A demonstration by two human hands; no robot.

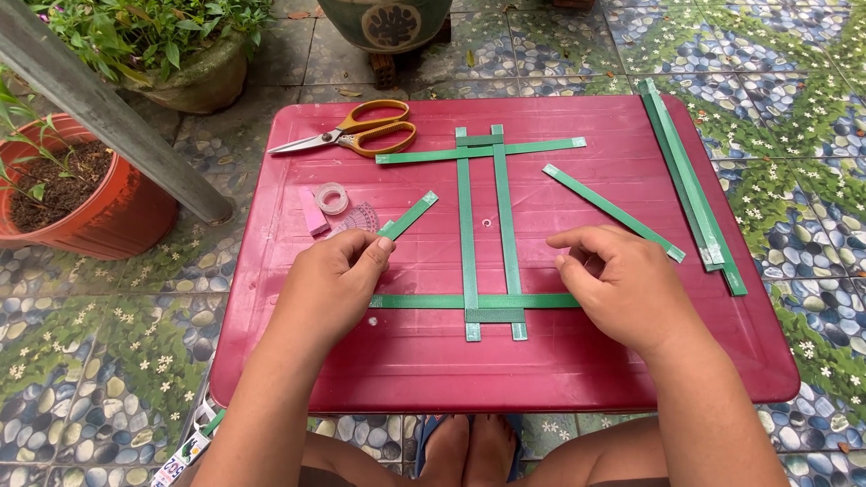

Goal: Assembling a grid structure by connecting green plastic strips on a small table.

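On a red plastic table [577,361] lies a frame of green strips [487,225]: two upright strips crossed by one strip at the top and one at the bottom. My left hand [334,280] pinches the near end of a short loose green strip [410,215] just left of the frame. My right hand [613,280] rests with fingers curled by the right end of the bottom cross strip [424,301], holding nothing that I can see.
Orange-handled scissors [356,133], a clear tape roll [332,197], a pink eraser [313,213] and a clear protractor [361,219] lie at the table's left. A loose green strip [613,213] and a bundle of long strips [690,185] lie right. Potted plants [81,189] stand left on the pebble-pattern tiles.
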